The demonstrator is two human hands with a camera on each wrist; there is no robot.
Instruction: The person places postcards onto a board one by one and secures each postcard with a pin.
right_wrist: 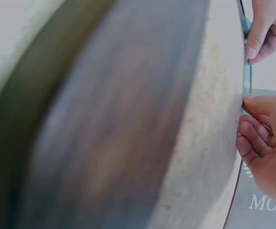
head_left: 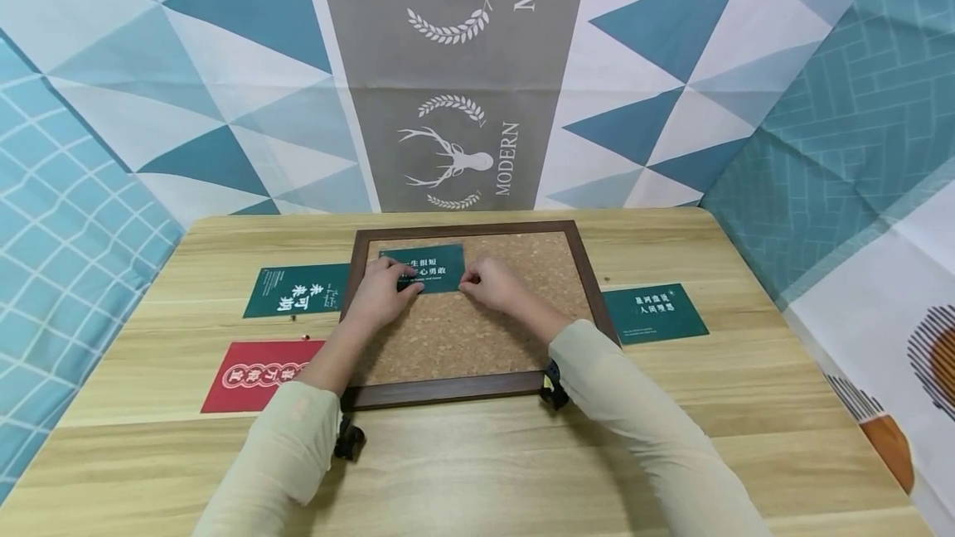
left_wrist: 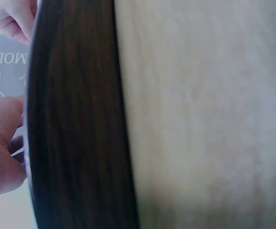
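Observation:
A green card [head_left: 443,257] with white lettering lies on the upper left part of a cork board [head_left: 462,342] with a dark wooden frame. My left hand [head_left: 379,295] rests on the card's left side, its fingers extended over the surface and the thumb near the lower edge. At the card's lower right corner, the thumb and forefinger of my right hand [head_left: 492,282] pinch together; anything small between them is hidden. In the right wrist view the right hand [right_wrist: 271,143] has its other fingers curled. The frame [left_wrist: 80,119] hides part of the left hand [left_wrist: 2,148] in the left wrist view.
Left of the board lie another green card [head_left: 287,288] and a red card [head_left: 246,375], partly behind my left arm. A third green card [head_left: 660,313] is at the right. Tiny pin-like pieces [head_left: 306,337] dot the wooden table [head_left: 462,471]. Patterned cloth [head_left: 462,89] hangs behind.

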